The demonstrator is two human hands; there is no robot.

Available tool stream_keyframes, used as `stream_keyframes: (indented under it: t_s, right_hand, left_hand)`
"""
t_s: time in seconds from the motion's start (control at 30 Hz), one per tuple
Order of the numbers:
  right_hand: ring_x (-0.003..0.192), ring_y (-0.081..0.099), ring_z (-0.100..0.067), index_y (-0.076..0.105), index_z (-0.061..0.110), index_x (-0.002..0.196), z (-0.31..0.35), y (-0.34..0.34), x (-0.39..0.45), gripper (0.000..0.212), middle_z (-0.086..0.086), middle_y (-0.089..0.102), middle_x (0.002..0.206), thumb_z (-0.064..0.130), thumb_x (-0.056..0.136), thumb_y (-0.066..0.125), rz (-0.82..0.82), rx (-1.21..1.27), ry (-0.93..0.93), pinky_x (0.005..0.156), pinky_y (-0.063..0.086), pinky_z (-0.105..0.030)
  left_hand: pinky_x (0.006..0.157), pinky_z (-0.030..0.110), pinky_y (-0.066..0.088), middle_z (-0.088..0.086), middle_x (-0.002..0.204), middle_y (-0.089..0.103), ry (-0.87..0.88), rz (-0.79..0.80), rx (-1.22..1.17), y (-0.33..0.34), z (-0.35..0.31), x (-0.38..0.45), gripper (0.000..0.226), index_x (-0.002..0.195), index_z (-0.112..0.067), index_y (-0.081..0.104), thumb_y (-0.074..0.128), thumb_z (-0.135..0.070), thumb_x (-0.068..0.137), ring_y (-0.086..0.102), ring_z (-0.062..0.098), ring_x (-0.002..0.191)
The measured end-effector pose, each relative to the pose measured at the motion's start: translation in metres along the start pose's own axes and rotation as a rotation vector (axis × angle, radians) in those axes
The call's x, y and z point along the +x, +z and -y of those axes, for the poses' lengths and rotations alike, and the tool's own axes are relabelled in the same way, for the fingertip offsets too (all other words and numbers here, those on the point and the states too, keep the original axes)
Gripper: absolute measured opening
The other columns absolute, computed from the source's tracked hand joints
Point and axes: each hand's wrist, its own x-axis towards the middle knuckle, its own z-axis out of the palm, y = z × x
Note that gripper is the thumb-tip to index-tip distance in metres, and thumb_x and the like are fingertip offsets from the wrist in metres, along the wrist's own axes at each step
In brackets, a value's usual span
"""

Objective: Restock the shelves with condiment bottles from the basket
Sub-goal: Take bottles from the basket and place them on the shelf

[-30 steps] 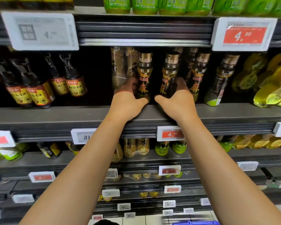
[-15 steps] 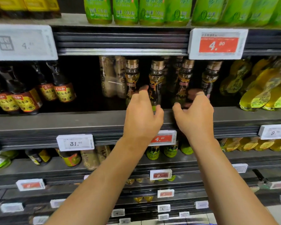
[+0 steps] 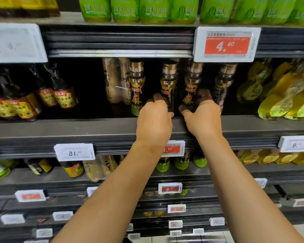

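Two hands' fingers [image 3: 157, 99] curl round neighbouring upright bottles [image 3: 168, 85] on the shelf [image 3: 77, 127].

left hand [image 3: 154, 120]: arm outstretched, fingers curled | right hand [image 3: 203, 116]: arm outstretched, fingers curled, ring visible

The bottles [image 3: 168, 88] look like shiny clear glass with shiny gold caps [image 3: 169, 67]. The shelf [image 3: 77, 130] is dull grey metal. The price tag [image 3: 226, 44] is smooth white plastic. Green bottles [image 3: 125, 9] above have glossy labels.
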Motion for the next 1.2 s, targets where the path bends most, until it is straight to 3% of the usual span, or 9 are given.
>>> stream_keyframes:
  t_s: [0.17,0.33,0.4,0.53,0.63,0.67,0.83,1.03,1.2]
  right_hand:
    - [0.092,0.063,-0.027,0.057,0.016,0.120,-0.004,-0.002,-0.002,0.048,-0.008,0.068,0.102,0.035,0.083,0.081,0.033,0.057,-0.023,0.072,0.043,-0.025]
    - [0.080,0.062,-0.022,0.058,0.015,0.117,-0.005,-0.005,-0.002,0.046,-0.006,0.068,0.090,0.039,0.084,0.079,0.068,0.038,-0.018,0.052,0.032,-0.011]
    - [0.083,0.064,-0.019,0.058,0.017,0.120,-0.005,-0.007,-0.002,0.050,0.000,0.068,0.091,0.041,0.082,0.079,0.079,0.051,-0.037,0.057,0.037,-0.009]
    - [0.104,0.064,-0.019,0.055,0.023,0.133,-0.004,-0.008,0.000,0.071,0.001,0.070,0.114,0.053,0.074,0.083,0.111,0.075,-0.063,0.081,0.048,-0.025]
    - [0.115,0.061,-0.024,0.050,0.023,0.141,-0.003,-0.006,0.001,0.079,-0.002,0.067,0.125,0.054,0.076,0.081,0.126,0.061,-0.060,0.092,0.053,-0.032]
    - [0.115,0.062,-0.024,0.049,0.023,0.143,-0.003,-0.006,0.001,0.080,-0.002,0.067,0.125,0.053,0.077,0.081,0.128,0.063,-0.054,0.094,0.054,-0.035]
    - [0.107,0.064,-0.025,0.047,0.024,0.146,-0.003,-0.005,0.002,0.079,-0.002,0.067,0.121,0.050,0.079,0.081,0.127,0.071,-0.019,0.091,0.056,-0.038]
    - [0.108,0.064,-0.026,0.047,0.024,0.146,-0.003,-0.003,0.002,0.077,-0.003,0.066,0.125,0.048,0.080,0.081,0.124,0.086,-0.013,0.090,0.055,-0.036]
    - [0.104,0.064,-0.025,0.049,0.024,0.144,-0.003,-0.001,0.003,0.074,-0.003,0.066,0.122,0.045,0.081,0.082,0.103,0.097,-0.009,0.079,0.047,-0.027]
  left_hand:
    - [0.063,0.031,0.036,0.013,0.093,0.066,-0.004,0.008,0.029,-0.001,0.000,0.009,0.061,0.124,-0.005,0.054,0.081,-0.041,0.082,0.065,0.032,0.087]
    - [0.063,0.029,0.036,0.006,0.088,0.062,-0.015,0.034,0.026,-0.004,0.000,0.008,0.058,0.115,-0.009,0.057,0.076,-0.053,0.083,0.062,0.026,0.084]
    - [0.061,0.031,0.042,0.000,0.081,0.060,-0.021,-0.029,0.037,-0.014,0.006,0.003,0.051,0.104,-0.013,0.064,0.073,-0.058,0.082,0.061,0.022,0.077]
    - [0.059,0.023,0.039,0.001,0.077,0.062,-0.133,-0.176,0.004,-0.046,0.040,0.009,0.041,0.089,-0.014,0.065,0.075,-0.053,0.080,0.054,0.015,0.071]
    - [0.076,0.025,0.038,0.013,0.118,0.061,-0.256,0.044,-0.033,-0.058,0.063,0.026,0.060,0.126,-0.013,0.058,0.076,-0.049,0.082,0.055,0.025,0.101]
    - [0.078,0.025,0.038,0.012,0.124,0.060,-0.245,0.120,-0.067,-0.057,0.067,0.030,0.064,0.133,-0.015,0.053,0.077,-0.046,0.083,0.054,0.025,0.102]
    - [0.097,0.031,0.045,0.006,0.133,0.063,-0.187,0.212,-0.201,-0.043,0.072,0.037,0.055,0.139,-0.020,0.052,0.074,-0.032,0.089,0.058,0.027,0.121]
    - [0.098,0.029,0.046,0.005,0.132,0.064,-0.161,0.217,-0.261,-0.029,0.072,0.036,0.058,0.140,-0.019,0.052,0.074,-0.035,0.089,0.060,0.024,0.121]
    - [0.097,0.028,0.046,0.003,0.131,0.065,-0.114,0.240,-0.287,-0.021,0.065,0.034,0.056,0.138,-0.022,0.051,0.074,-0.037,0.088,0.061,0.022,0.119]
